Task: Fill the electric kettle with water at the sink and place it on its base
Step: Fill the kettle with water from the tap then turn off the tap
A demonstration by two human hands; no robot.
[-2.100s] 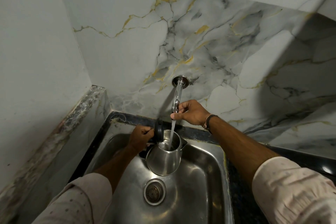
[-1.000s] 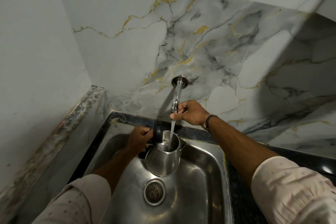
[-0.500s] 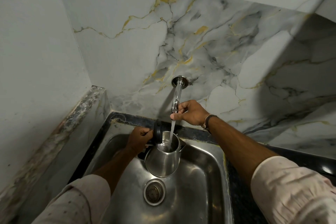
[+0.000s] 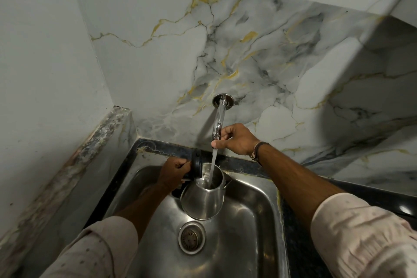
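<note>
A steel electric kettle hangs over the steel sink, its black lid flipped open to the left. My left hand is closed on the kettle's handle, which the hand hides. A chrome tap juts from the marble wall, and a thin stream of water falls from it into the kettle's mouth. My right hand grips the tap's lever at the spout end. The kettle's base is not in view.
The sink's drain lies just below the kettle. A dark countertop runs to the right of the sink. A raised marble ledge and a plain wall close off the left side.
Hardly anything has shifted: water keeps running into the kettle, and both hands hold the same places. The kettle sits a touch lower and left than two seconds ago.
</note>
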